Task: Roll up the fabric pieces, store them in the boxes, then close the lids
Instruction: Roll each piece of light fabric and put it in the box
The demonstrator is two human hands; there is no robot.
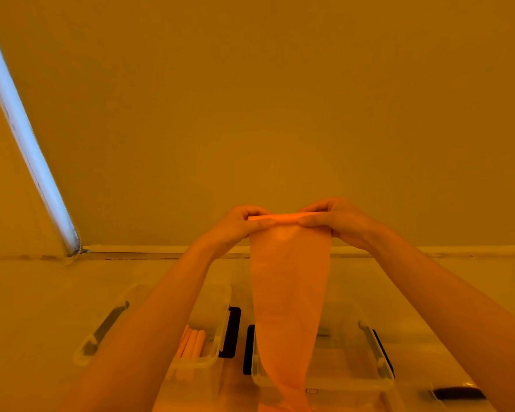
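Plain wall point(250, 99) | raised hands point(287, 223) pinch fabric strip point(289, 292)

The work surface point(42, 307) is a flat, pale plane that meets the wall along a strip at 12 o'clock. Two clear plastic boxes rest directly on it. The left box point(208, 361) sits at 7 o'clock and carries a dark latch on each end. The right box point(378, 379) sits just beside it at 5 o'clock. A small dark object point(458, 393), possibly a loose latch, lies at 4 o'clock.
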